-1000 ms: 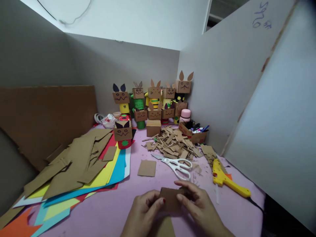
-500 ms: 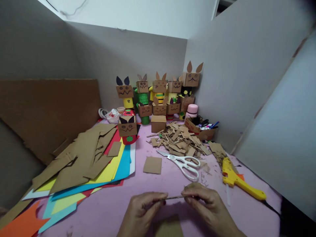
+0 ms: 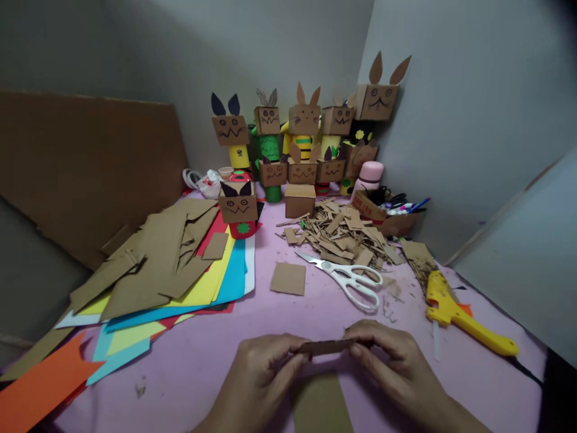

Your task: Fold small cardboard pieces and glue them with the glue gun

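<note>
A narrow cardboard strip (image 3: 328,347) is held level between both hands, seen nearly edge-on. My left hand (image 3: 265,373) pinches its left end with thumb and fingers. At the other end, my right hand (image 3: 396,367) grips it the same way. Below the hands, a larger cardboard piece (image 3: 321,406) lies flat on the table, cut off by the lower picture edge. Beyond them rest a square cardboard piece (image 3: 288,278) and white-handled scissors (image 3: 349,278), blades pointing left. To the right lies a yellow glue gun (image 3: 469,325) with a glue stick beneath its nozzle.
Cardboard sheets (image 3: 148,258) and coloured paper (image 3: 225,288) are stacked at left. A heap of cardboard scraps (image 3: 347,231) lies past the scissors. Several box-headed figures (image 3: 304,120) stand at the back, beside a pink bottle (image 3: 369,175) and a cardboard tray (image 3: 399,224) of pens.
The view has tipped downward, so the background sits higher. Between my hands the strip has turned to show more of its face. Both hands keep their hold.
</note>
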`<state>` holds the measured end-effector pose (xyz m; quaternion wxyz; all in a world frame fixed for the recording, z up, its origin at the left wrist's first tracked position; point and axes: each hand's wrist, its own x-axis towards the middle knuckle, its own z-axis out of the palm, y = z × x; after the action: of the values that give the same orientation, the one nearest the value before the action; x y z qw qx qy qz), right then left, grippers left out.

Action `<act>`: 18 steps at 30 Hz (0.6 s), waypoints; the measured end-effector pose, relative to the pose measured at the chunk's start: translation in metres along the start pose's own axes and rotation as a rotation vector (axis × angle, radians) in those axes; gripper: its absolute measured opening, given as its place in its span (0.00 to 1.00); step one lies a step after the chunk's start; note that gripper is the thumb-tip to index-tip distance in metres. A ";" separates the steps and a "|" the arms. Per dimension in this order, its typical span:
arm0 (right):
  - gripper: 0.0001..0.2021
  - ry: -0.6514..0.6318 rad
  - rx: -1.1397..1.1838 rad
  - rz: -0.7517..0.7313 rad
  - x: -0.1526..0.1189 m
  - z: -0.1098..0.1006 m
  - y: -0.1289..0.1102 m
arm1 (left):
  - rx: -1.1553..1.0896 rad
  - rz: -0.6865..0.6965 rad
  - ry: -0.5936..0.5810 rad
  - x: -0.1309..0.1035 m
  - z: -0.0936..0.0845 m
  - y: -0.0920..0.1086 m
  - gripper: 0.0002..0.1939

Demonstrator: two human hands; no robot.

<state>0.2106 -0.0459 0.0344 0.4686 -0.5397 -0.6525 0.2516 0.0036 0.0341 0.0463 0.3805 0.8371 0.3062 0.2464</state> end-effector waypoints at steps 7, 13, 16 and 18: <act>0.09 -0.135 0.018 0.145 -0.003 0.005 0.002 | 0.164 -0.172 -0.222 -0.001 -0.006 0.005 0.11; 0.08 -0.184 0.018 0.161 -0.005 0.005 0.003 | 0.205 -0.175 -0.258 -0.007 -0.002 0.002 0.10; 0.07 -0.183 0.012 0.135 -0.004 0.004 0.001 | 0.200 -0.193 -0.283 -0.007 -0.002 0.001 0.10; 0.07 -0.194 0.009 0.123 -0.004 0.004 0.000 | 0.202 -0.209 -0.290 -0.007 -0.003 0.000 0.10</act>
<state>0.2068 -0.0486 0.0314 0.3895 -0.5495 -0.6594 0.3339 -0.0025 0.0307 0.0468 0.3581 0.8614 0.3567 0.0505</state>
